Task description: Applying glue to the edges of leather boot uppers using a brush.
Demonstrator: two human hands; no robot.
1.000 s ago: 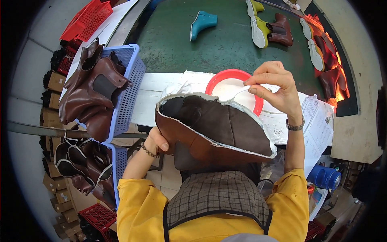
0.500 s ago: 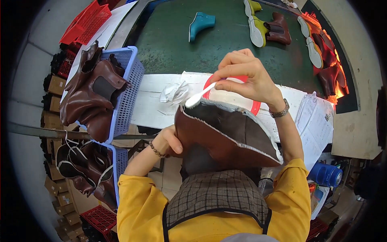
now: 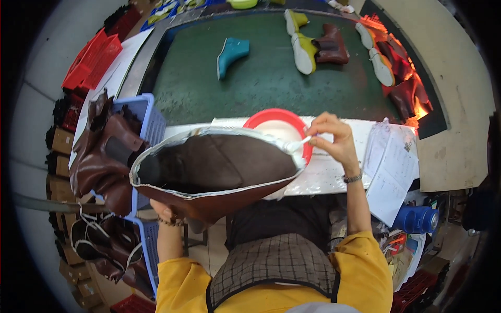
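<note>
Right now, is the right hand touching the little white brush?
Touching. The head view shows the right hand pinching the white brush between thumb and fingers.

Past the obstructing brown upper (image 3: 219, 161) and red bowl (image 3: 276, 113), green surface (image 3: 266, 78) lies free around the teal boot (image 3: 231, 55).

Here, lower left of centre, the left hand (image 3: 163, 210), partly hidden, holds a brown leather boot upper (image 3: 224, 164), its wide, white-edged mouth facing up. Right of centre, the right hand (image 3: 336, 138) pinches a slim white brush (image 3: 302, 141) at that mouth's right end. Just beyond, a round red-rimmed bowl (image 3: 271, 114) with white contents; upper centre, a teal ankle boot (image 3: 231, 55) lying on a flat green surface (image 3: 188, 91).
</note>
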